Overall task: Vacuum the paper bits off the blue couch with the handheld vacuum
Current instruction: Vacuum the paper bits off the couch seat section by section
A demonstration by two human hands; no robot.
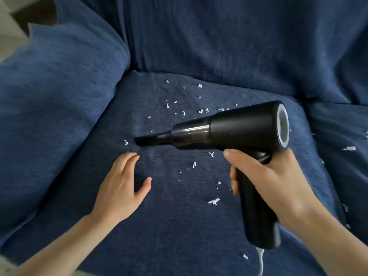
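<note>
Right hand [278,182] is wrapped round the grip of the black pistol-shaped handheld vacuum [239,128], fingers curled on the handle, thumb lying forward along the top of it. The narrow nozzle points left and sits low over the seat cushion of the blue textured-fabric couch [169,226]; can't tell if the tip touches the cloth. One white paper bit [125,142] lies just beside the nozzle mouth. Left hand [121,188] rests flat on the cushion, fingers straight and spread, holding nothing, near the nozzle tip. A white cord [260,261] trails from the base of the handle. Progress: early to mid, by my read. Scattered white paper scraps [184,112] still dot the cushion behind the nozzle, a second patch lies between the hands and toward the front edge, and more sit on the neighbouring cushion at right. The strip under the left hand looks clean. Most of the mess remains. Can't tell whether the motor is running.
</note>
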